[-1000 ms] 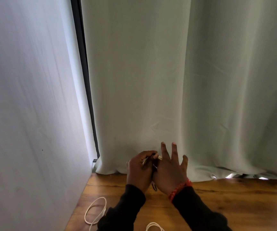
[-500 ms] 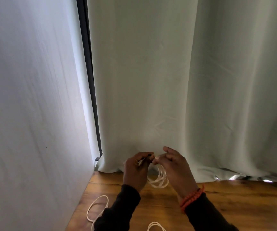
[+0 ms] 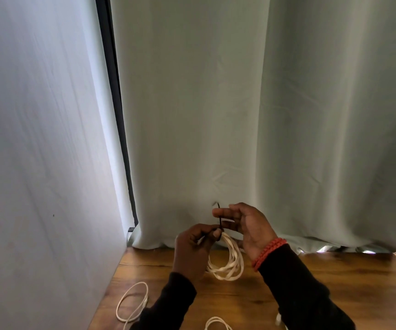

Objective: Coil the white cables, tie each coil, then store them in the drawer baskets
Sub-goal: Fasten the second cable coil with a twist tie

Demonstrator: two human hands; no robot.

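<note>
A coil of white cable (image 3: 230, 265) hangs between my hands above the wooden tabletop (image 3: 335, 282). My left hand (image 3: 193, 248) pinches the top of the coil together with the lower end of a thin dark tie (image 3: 220, 222). My right hand (image 3: 244, 225) pinches the tie's upper part between thumb and fingers, and the tie stands up from the coil. A loose white cable (image 3: 132, 303) lies on the table at the left. Another white cable (image 3: 216, 322) shows at the bottom edge. No drawer or basket is in view.
A pale wall (image 3: 37, 163) closes the left side. A grey-green curtain (image 3: 240, 115) hangs behind the table down to its back edge. A dark window frame (image 3: 116, 103) runs between wall and curtain.
The coil has come into full view, hanging lower between my hands. My right hand went from spread fingers to pinching the dark tie and has risen above the left hand.
</note>
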